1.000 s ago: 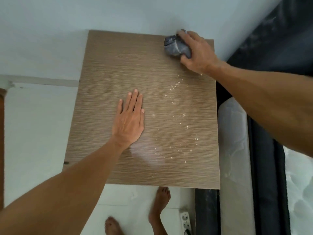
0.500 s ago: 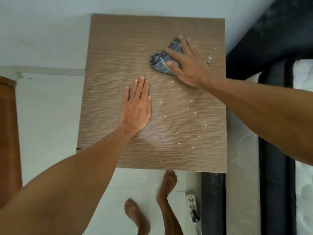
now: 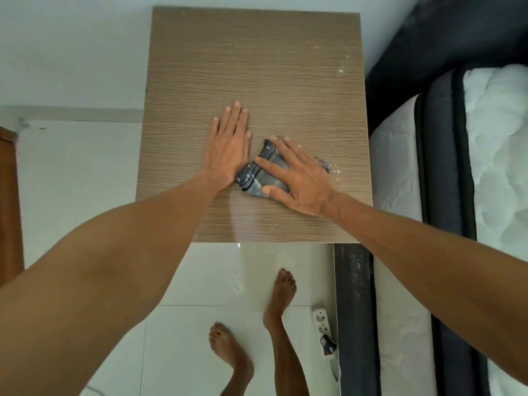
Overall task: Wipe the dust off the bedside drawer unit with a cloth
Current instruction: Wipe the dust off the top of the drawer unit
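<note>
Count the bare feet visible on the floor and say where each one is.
2. One foot stands on the white tiles just below the drawer unit; the other foot is nearer, lower left of it.

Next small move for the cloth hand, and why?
Probably sweep the cloth right, toward the white specks beside the right hand. More specks sit near the top's far right edge. The left hand lies flat.

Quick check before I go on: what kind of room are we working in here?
Most likely a bedroom. A quilted white mattress on a dark bed frame stands right beside the wood-grain drawer unit, on a glossy white tiled floor with a power strip.
</note>
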Demonstrator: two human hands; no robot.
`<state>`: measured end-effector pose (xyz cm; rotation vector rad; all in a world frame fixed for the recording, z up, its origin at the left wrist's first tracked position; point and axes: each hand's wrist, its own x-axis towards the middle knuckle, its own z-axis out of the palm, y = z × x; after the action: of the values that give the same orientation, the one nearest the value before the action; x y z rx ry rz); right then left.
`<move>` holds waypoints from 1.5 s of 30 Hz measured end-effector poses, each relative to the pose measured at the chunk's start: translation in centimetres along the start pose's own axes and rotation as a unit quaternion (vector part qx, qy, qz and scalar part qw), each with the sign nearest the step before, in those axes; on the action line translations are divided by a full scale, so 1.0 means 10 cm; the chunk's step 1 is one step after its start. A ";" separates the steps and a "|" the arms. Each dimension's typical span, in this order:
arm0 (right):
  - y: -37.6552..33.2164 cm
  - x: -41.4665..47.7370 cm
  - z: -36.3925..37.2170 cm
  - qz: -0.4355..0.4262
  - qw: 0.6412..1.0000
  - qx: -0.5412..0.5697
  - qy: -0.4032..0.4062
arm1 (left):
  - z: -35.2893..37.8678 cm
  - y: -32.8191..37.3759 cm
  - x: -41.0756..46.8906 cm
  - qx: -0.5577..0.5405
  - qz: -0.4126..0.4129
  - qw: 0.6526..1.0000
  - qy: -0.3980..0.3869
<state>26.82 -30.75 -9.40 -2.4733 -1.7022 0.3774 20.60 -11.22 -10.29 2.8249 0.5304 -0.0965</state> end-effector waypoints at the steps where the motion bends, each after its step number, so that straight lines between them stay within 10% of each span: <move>1: -0.08 -0.08 0.03 -0.008 1.000 0.002 0.002 | 0.00 0.00 -0.02 0.002 0.004 1.000 -0.003; 21: -0.40 -1.14 0.00 -0.239 0.968 0.059 -0.055 | -0.02 0.37 -0.11 0.013 0.039 0.999 -0.029; 36: 1.71 0.75 -1.14 0.143 0.931 0.261 0.212 | 0.17 0.89 0.80 -0.003 0.020 1.000 0.005; 45: 2.31 1.39 -1.06 0.227 0.973 0.007 0.048 | 0.22 0.89 0.81 0.019 0.014 0.999 0.023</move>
<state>55.22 -25.73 -6.53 -2.8040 -1.0829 0.2997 31.39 -17.02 -11.14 2.8778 0.5033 -0.0359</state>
